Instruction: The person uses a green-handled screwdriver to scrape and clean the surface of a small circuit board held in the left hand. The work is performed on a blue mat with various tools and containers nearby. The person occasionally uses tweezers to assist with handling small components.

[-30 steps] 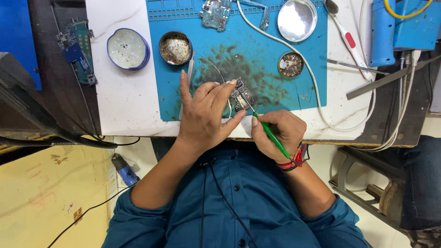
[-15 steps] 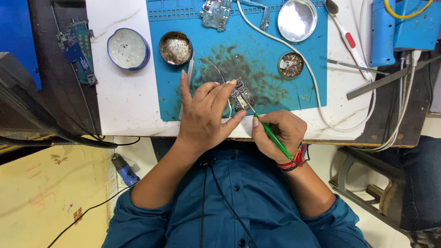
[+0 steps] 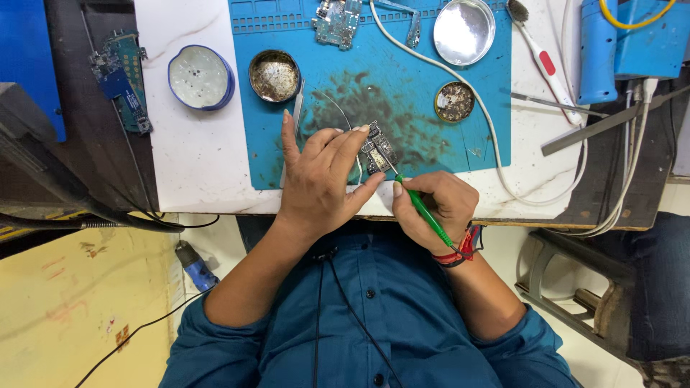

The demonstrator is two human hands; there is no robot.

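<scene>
At the frame's centre, on the blue mat [image 3: 460,154], my left hand [image 3: 323,179] pins the small board [image 3: 379,151], fingers together on it. My right hand [image 3: 435,205] stays clamped on the green probe [image 3: 424,212], tip at the board; nothing has shifted, so the work goes on.

Lighting: bright, even, from overhead; your white bench [image 3: 201,165] reads clean without blown patches. Glare: one soft sheen on the steel lid [image 3: 464,31]. Shadows: short and faint under your left hand [image 3: 320,179] and right hand [image 3: 435,208]; deeper shade on the dark shelf [image 3: 93,158] at left. Focus: sharp across the blue mat [image 3: 445,144]; fine board detail is too small to read. Blur: none seen. Distortion: slight wide-angle bowing at your frame edges.
</scene>
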